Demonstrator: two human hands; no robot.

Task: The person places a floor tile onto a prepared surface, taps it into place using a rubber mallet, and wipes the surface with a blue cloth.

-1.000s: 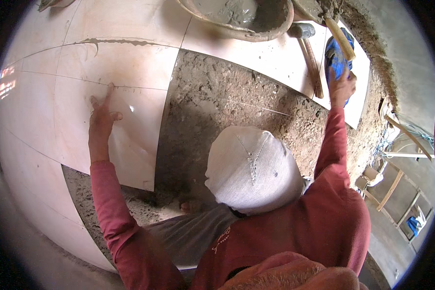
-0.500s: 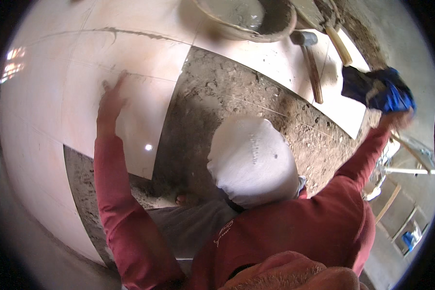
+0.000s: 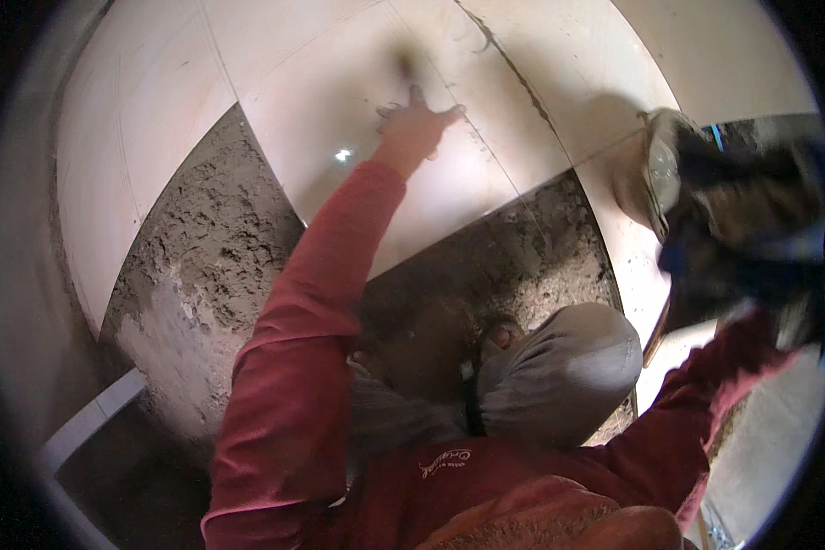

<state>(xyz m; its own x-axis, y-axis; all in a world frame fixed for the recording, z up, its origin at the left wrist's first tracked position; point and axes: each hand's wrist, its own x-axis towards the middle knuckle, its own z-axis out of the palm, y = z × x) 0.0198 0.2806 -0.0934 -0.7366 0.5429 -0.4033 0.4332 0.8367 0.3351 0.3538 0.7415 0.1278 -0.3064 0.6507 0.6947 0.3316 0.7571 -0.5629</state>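
My left hand point(image 3: 417, 130) lies on a pale floor tile point(image 3: 449, 202) with its fingers spread, holding nothing. At the right rim, a dark blue and brown cloth point(image 3: 752, 215) hangs from my right hand point(image 3: 791, 323). Motion smears both the cloth and that hand, and the fingers do not show clearly. Behind the cloth stands a basin point(image 3: 655, 183) of grey slurry, partly covered by it.
Rough grey mortar bed point(image 3: 206, 238) shows left of my left arm. More bare bed point(image 3: 522, 247) lies before my bent knee point(image 3: 568, 367). A dark grout smear point(image 3: 513, 69) crosses the tiles. A pale raised edge point(image 3: 96, 412) is at the lower left.
My view has swung left, so the tiles and my left hand appear farther right. The cloth in my right hand now hangs in front of the basin. The hammer is no longer visible.
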